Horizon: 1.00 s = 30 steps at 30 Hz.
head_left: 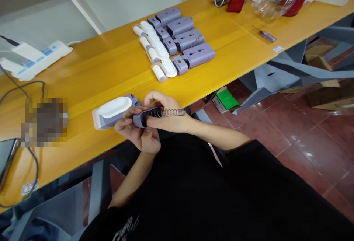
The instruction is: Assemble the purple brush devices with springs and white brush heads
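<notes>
Tabletop [91,75]: long, yellow, with rows of lilac housings [190,49] farther ahead.
Lilac device [112,117]: white cover on top, lying just beside left hand, long axis pointing to the hands.
Dark plastic part [141,119]: held between both hands.
Left hand [139,136]: narrow, pinching with fingertips.
Right hand [166,114]: closed around part.
Coil spring [174,112]: sticking out sideways, nearer right hand.

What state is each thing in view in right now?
Dark plastic piece: held in both hands.
Right hand: shut around it.
Left hand: fingers on it from below.
Coil spring: sticking out of the piece.
Lilac housing: lying flat, white cover on.
Other lilac housings: lined up, no covers.
</notes>
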Available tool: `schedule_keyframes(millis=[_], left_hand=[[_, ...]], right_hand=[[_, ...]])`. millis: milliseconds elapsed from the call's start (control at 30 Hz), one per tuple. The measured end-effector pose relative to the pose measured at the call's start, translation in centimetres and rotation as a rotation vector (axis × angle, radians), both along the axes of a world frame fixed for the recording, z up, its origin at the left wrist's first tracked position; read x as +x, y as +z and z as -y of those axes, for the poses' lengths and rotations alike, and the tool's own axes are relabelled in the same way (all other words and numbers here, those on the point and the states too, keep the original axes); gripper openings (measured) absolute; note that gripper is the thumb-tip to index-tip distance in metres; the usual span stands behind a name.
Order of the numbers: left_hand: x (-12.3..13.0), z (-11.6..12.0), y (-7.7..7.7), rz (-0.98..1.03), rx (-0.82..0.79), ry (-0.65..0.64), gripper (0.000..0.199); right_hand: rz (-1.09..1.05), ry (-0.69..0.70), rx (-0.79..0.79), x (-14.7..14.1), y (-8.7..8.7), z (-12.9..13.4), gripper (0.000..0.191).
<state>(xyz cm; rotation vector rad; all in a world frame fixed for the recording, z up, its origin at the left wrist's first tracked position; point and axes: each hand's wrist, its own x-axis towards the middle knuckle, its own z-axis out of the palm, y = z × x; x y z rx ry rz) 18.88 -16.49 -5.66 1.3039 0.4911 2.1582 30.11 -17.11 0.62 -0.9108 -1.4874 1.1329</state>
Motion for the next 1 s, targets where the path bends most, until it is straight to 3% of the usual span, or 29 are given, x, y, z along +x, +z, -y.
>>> schedule_keyframes(millis=[133,333,500,700,1000], left_hand=[[0.0,0.1,0.0,-0.007,-0.024,-0.003,0.038],[-0.4,-0.2,-0.1,0.013,0.006,-0.127,0.047],[-0.7,-0.6,-0.4,0.057,-0.007,-0.159,0.046],[-0.9,-0.7,-0.6,0.029,-0.058,-0.118,0.043],[-0.7,-1.5,-0.9,0.082,0.045,-0.106,0.046]], right_hand=[[0.021,-0.004,0.0,-0.1,0.2,-0.1,0.03],[0.091,-0.023,0.017,-0.2,-0.1,-0.5,0.031],[0.11,-0.069,0.07,-0.5,-0.5,-0.7,0.028],[0.135,-0.086,0.074,-0.8,-0.9,-1.0,0.027],[0.096,-0.079,0.049,-1.0,-0.8,-0.8,0.026]])
